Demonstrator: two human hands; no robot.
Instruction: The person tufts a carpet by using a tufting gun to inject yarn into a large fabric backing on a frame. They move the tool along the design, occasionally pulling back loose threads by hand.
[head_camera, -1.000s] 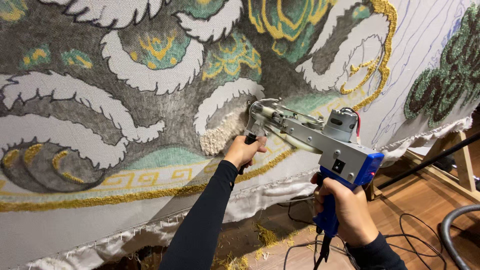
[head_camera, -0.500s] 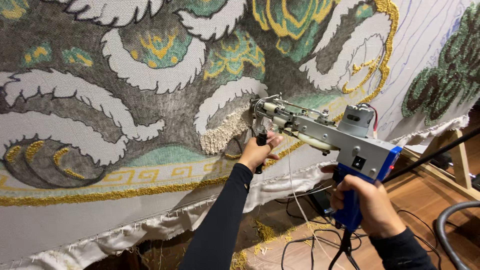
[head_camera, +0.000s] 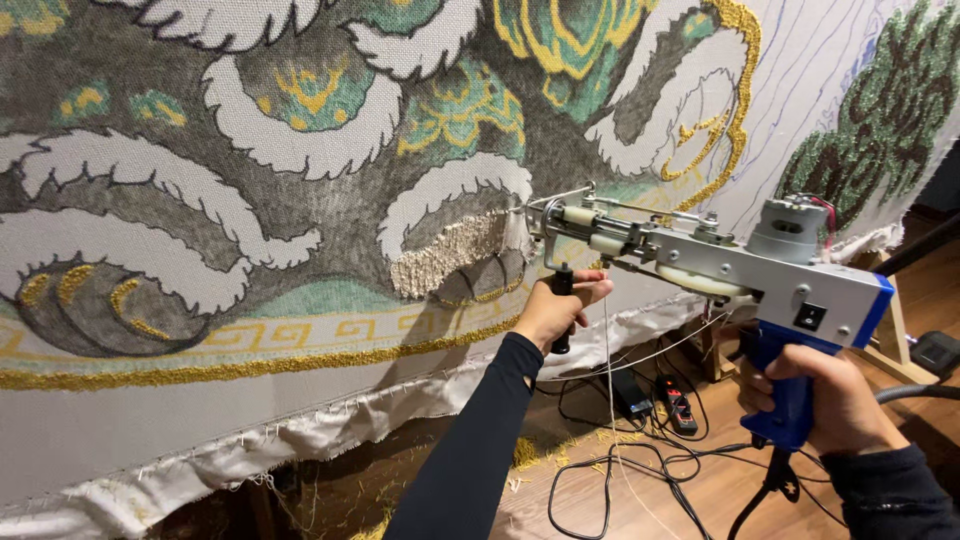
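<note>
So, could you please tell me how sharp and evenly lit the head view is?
Head view: warm, fairly even light; the tufting gun and both hands, left and right, look sharp; the gun shadows the cloth beneath; the right edge falls dark.

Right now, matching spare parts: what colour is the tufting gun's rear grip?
Blue, on the tufting gun, held by the right hand; head view.

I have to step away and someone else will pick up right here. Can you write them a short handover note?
Left hand: gripping the front handle.
Right hand: around the blue grip.
Tufting gun: tip against the stretched cloth, beside a cream tufted patch.
Done: most of the grey, white, green and gold pattern.
Left: bare areas with drawn outlines at upper right.
Cables and a power strip lie on the floor.
</note>
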